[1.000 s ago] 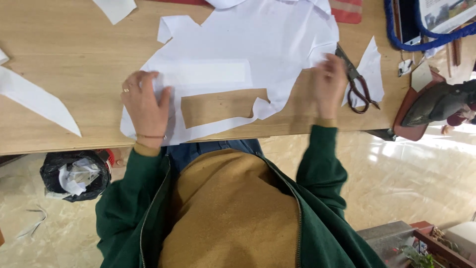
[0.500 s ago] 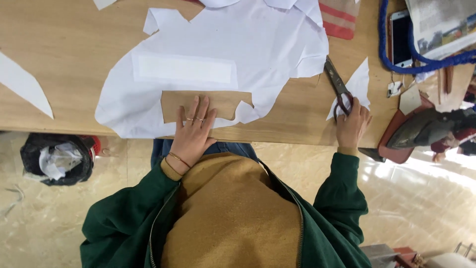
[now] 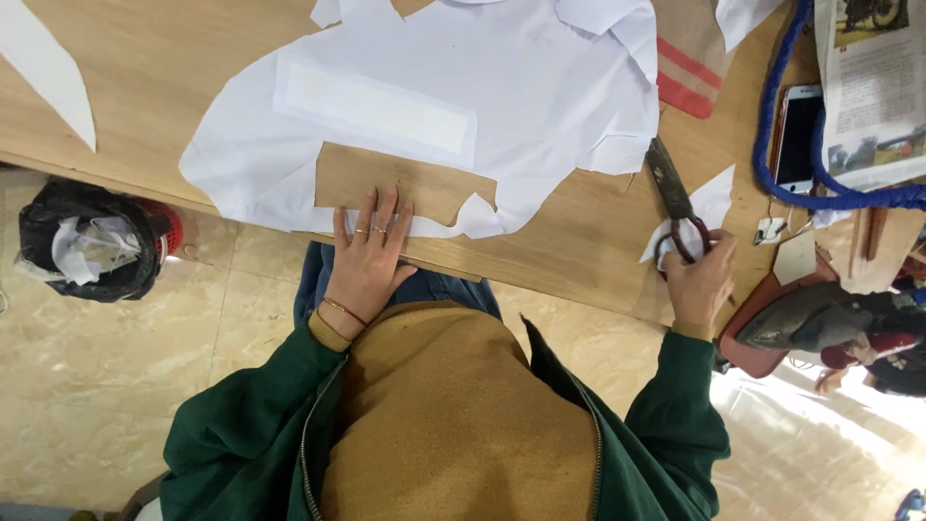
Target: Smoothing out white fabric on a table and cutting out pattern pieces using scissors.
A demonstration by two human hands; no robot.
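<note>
Right hand (image 3: 699,285) covers scissors (image 3: 673,198) handles; left hand (image 3: 369,256) flat on cardboard pattern (image 3: 400,183)

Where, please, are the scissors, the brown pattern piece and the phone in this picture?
scissors (image 3: 667,183), head view, on the dark blades.
brown pattern piece (image 3: 424,185), head view, on its bare middle.
phone (image 3: 797,135), head view, on its screen.

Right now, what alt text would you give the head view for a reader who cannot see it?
Seen from above, a person's left hand presses a brown card pattern flat on white fabric at the table edge, while the right hand grips scissors lying on the table to the right. A phone, blue cord and iron lie further right.
</note>
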